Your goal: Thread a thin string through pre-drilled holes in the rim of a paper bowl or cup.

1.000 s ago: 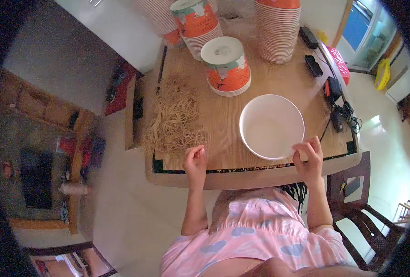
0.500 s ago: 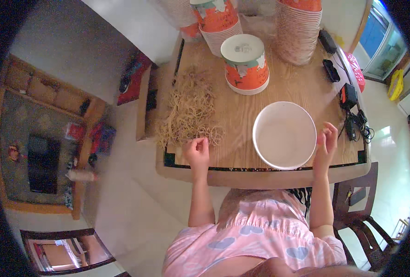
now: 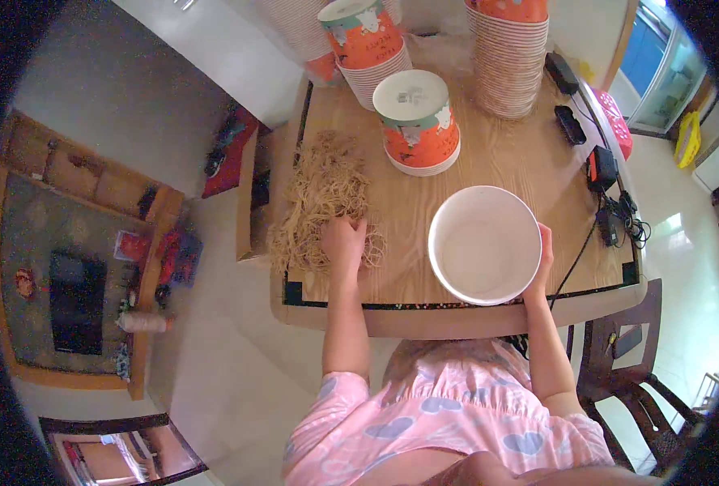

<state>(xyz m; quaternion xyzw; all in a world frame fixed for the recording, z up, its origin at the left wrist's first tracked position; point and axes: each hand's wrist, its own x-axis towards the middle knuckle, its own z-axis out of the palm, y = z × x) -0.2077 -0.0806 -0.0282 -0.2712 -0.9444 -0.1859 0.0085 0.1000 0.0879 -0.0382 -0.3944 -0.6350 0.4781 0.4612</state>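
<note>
My left hand [image 3: 345, 241] is in the near part of a tangled pile of thin tan rubber bands [image 3: 323, 182]. Its fingers are closed in a pinch on some strands; the tips are partly hidden. A white paper bucket [image 3: 485, 247] stands at the table's front edge, its open mouth facing me and its inside bare. Against its right outer wall, my right hand [image 3: 544, 261] holds it with curved fingers, some of them out of sight behind the wall. Farther back, a short stack of orange-and-green paper buckets [image 3: 420, 138] stands upside down.
Behind stand taller bucket stacks, one left [image 3: 368, 44] and one right [image 3: 509, 65]. Along the table's right side lie black adapters [image 3: 601, 170] with cables and a black case [image 3: 570, 125]. A dark wooden chair [image 3: 619, 348] stands at the lower right.
My left hand has moved forward into the rubber band pile. My right hand has come in from beside the bucket to touch its right wall. The whole view has shifted slightly.
</note>
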